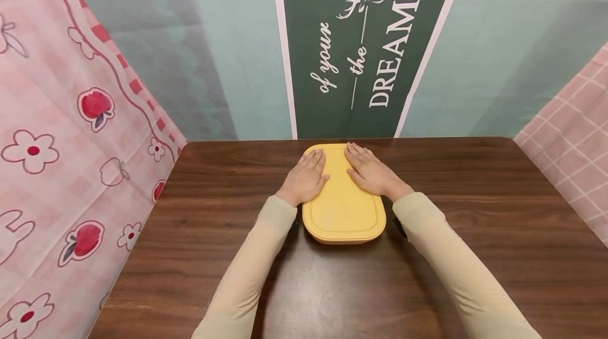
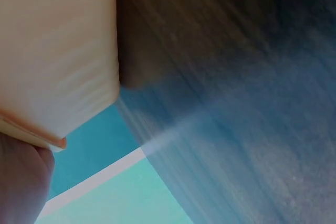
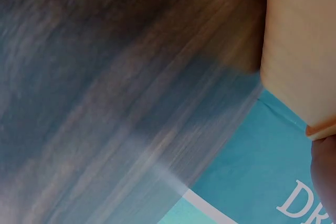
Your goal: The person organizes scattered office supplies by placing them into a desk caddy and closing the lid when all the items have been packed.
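A yellow rectangular container [image 1: 344, 215] with rounded corners and a lid on top stands at the far middle of the brown table. My left hand [image 1: 306, 176] lies flat on the lid's far left side, fingers straight and pointing away. On the far right side of the lid rests my right hand [image 1: 372, 171], its fingers also straight. Between the two hands a strip of the lid shows. The left wrist view catches the container's side wall [image 2: 58, 51] and part of the left hand [image 2: 23, 177] at the lid's edge. The right wrist view mirrors this with the opposite wall [image 3: 302, 45].
The wood-grain table [image 1: 228, 170] ends just beyond the container. Behind it hangs a green cloth [image 1: 347, 117] with white lettering and a deer head. A pink patterned cloth [image 1: 52, 180] borders the left, and a pink checked cloth [image 1: 575, 138] the right.
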`<control>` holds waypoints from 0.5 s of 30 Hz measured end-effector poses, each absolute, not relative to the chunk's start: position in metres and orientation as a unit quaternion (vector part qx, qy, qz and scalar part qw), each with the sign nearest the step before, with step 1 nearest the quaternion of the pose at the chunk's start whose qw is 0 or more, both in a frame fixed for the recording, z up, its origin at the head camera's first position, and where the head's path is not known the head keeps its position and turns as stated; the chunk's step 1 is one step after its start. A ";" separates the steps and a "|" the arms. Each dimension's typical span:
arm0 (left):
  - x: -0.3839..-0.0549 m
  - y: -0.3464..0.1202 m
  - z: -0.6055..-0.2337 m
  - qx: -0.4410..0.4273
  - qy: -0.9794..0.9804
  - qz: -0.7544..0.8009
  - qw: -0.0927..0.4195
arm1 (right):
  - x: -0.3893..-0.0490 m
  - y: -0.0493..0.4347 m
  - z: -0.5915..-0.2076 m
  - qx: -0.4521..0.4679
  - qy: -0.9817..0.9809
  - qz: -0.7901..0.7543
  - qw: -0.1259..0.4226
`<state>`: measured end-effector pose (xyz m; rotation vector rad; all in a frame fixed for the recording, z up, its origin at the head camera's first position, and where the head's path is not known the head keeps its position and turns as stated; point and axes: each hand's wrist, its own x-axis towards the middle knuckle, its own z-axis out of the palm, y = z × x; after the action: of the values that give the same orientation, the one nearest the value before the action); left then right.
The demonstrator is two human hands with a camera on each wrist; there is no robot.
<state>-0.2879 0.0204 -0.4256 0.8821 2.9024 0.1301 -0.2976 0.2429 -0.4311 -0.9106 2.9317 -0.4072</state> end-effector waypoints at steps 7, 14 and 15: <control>-0.287 0.022 -0.423 0.289 0.955 0.036 0.060 | -0.297 0.243 -0.429 -0.293 0.946 -0.138 0.021; -0.290 0.021 -0.420 0.290 0.952 0.049 0.081 | -0.299 0.244 -0.425 -0.298 0.944 -0.141 0.025; -0.290 0.020 -0.419 0.292 0.951 0.052 0.082 | -0.300 0.244 -0.424 -0.299 0.943 -0.144 0.023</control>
<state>-0.2899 0.0204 -0.4187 0.8731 2.8421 0.1563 -0.2998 0.2441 -0.4238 -0.9267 2.9188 -0.4455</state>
